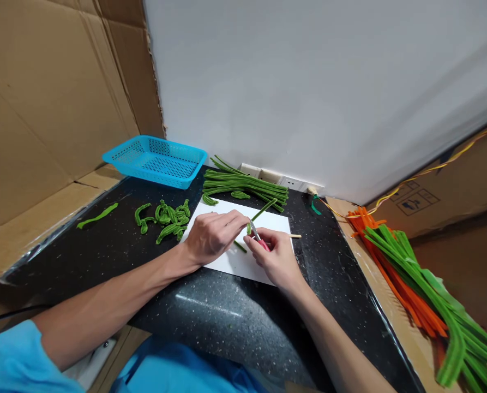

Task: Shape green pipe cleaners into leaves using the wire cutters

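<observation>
My left hand (218, 236) is closed over the white sheet (222, 263), its fingertips pinching a green pipe cleaner (264, 208) that slants up to the right. My right hand (279, 256) grips a small red-handled tool with a silver tip (261, 240); whether it is scissors or pliers I cannot tell. The silver tip meets the green piece by my left fingertips. A short green length (240, 246) shows below my left hand. Left of the sheet lies a heap of bent green pipe-cleaner pieces (170, 215). A folded green piece (240, 195) rests beyond the sheet.
Straight green pipe cleaners (243, 183) lie along the wall by the sockets (292, 183). A blue basket (157, 174) stands back left. One green strand (98, 216) lies far left. Orange (407, 295) and green bundles (423, 273) lie right. A wooden stick (295, 236) pokes past the sheet.
</observation>
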